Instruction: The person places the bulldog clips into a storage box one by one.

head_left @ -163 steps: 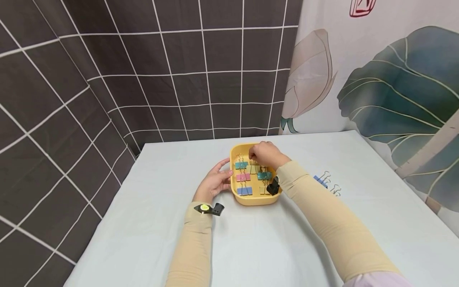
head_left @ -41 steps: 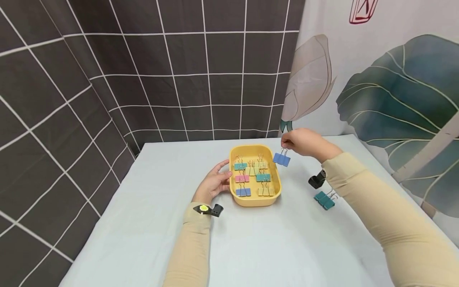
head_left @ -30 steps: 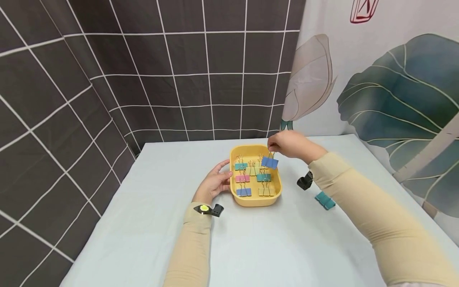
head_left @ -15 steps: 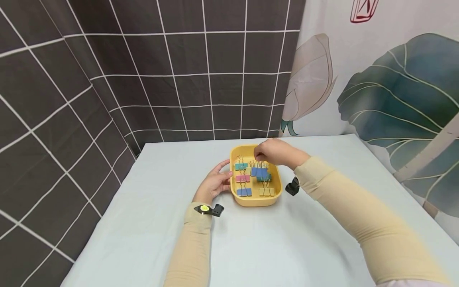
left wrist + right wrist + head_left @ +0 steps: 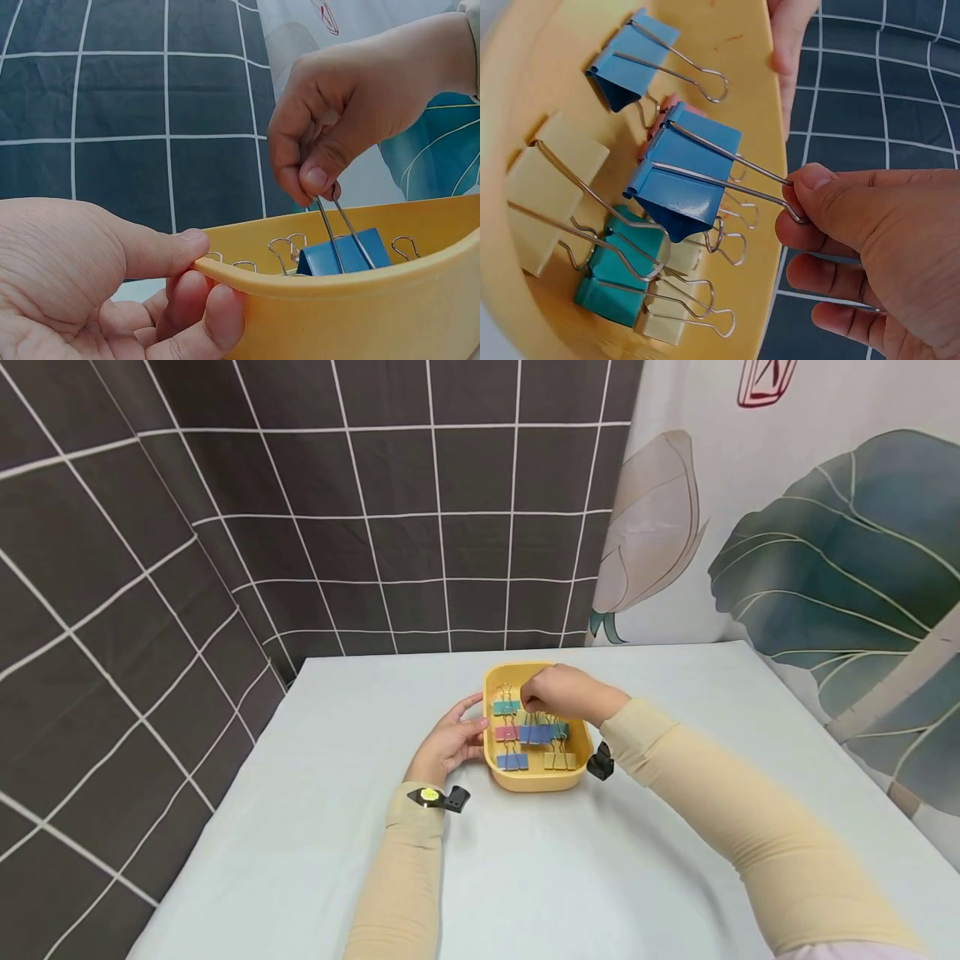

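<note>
My right hand (image 5: 567, 692) pinches a blue binder clip (image 5: 690, 166) by its wire handles, thumb against fingertips. The clip hangs inside the yellow tray (image 5: 537, 782), over other clips, its body pointing down. At the tray's left side my left hand (image 5: 97, 277) holds the rim, thumb on top and fingers against the outer wall. In the tray lie a pink clip (image 5: 506, 733), another blue clip (image 5: 513, 762), a light teal clip (image 5: 506, 707), a green clip (image 5: 619, 274) and several pale yellow clips (image 5: 555, 187). The held clip partly covers some of them.
The tray stands on a white-covered table (image 5: 315, 827). Behind it hangs a dark cloth with a white grid (image 5: 390, 552); at the right, a floral cloth (image 5: 840, 552). My right forearm (image 5: 720, 810) crosses over the table's right side.
Since 1.4 s ago my right hand has carried the blue binder clip leftward from beside the tray and down into it. The teal clip on the table is now out of sight. The left hand stays put.
</note>
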`<state>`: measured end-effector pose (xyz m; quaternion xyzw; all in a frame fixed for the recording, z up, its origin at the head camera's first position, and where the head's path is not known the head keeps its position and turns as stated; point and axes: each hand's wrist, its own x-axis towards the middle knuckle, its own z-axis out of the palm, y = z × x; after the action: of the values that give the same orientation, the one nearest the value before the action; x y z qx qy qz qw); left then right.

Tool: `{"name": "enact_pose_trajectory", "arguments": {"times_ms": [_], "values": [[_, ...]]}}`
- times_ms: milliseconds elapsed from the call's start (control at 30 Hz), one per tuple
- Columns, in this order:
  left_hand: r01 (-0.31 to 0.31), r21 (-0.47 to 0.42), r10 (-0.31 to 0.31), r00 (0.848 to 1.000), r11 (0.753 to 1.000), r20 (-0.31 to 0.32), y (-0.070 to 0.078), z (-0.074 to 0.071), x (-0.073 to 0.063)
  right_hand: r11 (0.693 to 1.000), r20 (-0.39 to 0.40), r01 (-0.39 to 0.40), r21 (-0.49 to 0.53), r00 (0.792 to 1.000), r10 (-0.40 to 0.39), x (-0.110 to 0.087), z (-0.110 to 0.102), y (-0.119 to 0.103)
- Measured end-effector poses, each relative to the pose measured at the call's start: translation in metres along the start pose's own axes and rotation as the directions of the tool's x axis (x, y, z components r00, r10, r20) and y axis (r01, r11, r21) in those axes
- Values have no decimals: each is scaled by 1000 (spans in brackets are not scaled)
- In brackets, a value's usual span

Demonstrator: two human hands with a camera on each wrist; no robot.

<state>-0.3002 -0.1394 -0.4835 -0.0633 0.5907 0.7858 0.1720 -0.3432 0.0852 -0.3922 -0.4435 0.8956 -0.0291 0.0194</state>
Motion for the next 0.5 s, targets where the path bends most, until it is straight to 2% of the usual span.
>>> {"name": "enact_pose_trajectory", "arguments": {"times_ms": [300,500], "values": [[-13,-5,13,1000,1000,23,-3,-2,3,999,30,36,-1,999,-36,3,9,-2],[-14,-6,14,1000,1000,16,-2,-2,2,999,45,42,3,998,-42,4,15,-2]]}}
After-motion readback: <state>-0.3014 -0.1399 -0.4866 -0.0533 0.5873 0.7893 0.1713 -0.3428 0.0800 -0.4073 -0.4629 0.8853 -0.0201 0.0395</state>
